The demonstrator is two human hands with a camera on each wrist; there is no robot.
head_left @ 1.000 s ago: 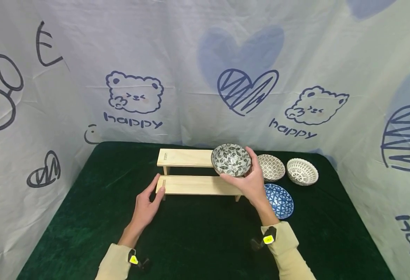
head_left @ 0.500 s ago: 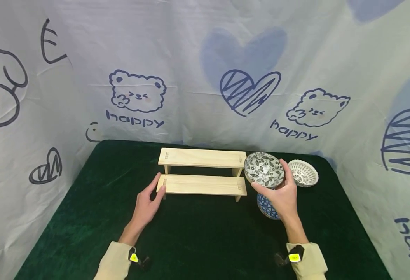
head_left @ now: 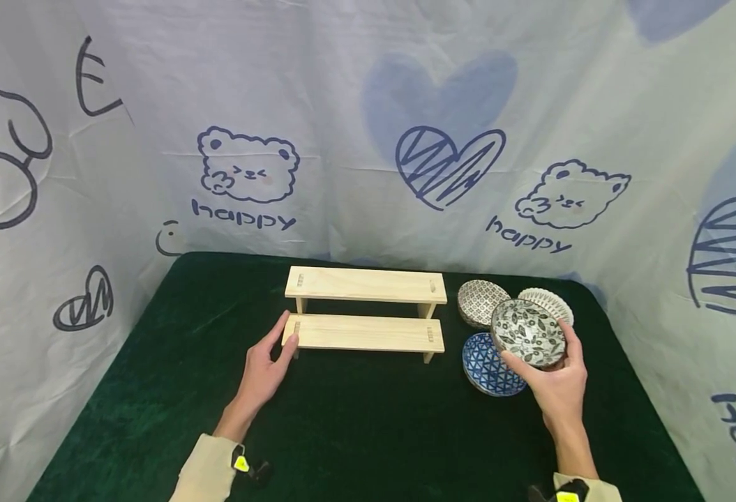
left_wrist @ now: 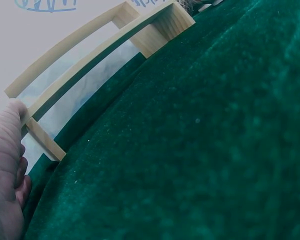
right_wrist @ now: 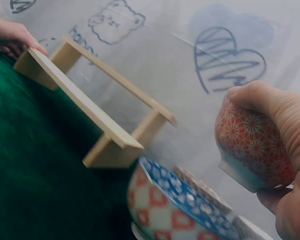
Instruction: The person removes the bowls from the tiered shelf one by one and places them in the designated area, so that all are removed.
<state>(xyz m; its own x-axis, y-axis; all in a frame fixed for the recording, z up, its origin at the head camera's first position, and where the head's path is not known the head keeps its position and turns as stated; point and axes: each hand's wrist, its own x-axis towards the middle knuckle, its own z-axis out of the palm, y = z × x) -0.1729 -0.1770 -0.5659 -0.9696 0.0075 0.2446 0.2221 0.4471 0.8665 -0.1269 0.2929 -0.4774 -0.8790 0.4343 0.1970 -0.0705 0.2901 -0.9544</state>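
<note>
My right hand [head_left: 559,387] grips a floral bowl [head_left: 527,333] by its rim and side, thumb at the front. The inside is white with dark leaves; its outer wall [right_wrist: 252,137] shows orange-red flowers in the right wrist view. In the head view it overlaps a blue bowl [head_left: 490,366] and a white ribbed bowl [head_left: 546,301]. At the left, my left hand [head_left: 264,369] holds the end of the lower board of a pale wooden two-step rack [head_left: 368,332], thumb in front. In the left wrist view its thumb lies against the board's end.
A brown-patterned bowl [head_left: 482,301] stands behind the blue bowl, right of the rack. Everything rests on a dark green cloth [head_left: 368,432]. A white printed curtain [head_left: 342,230] closes off the back and sides.
My right hand has carried the floral bowl rightward from over the rack, past the brown-patterned bowl, to above the right-hand bowls. My left hand has stayed at the rack's end.
</note>
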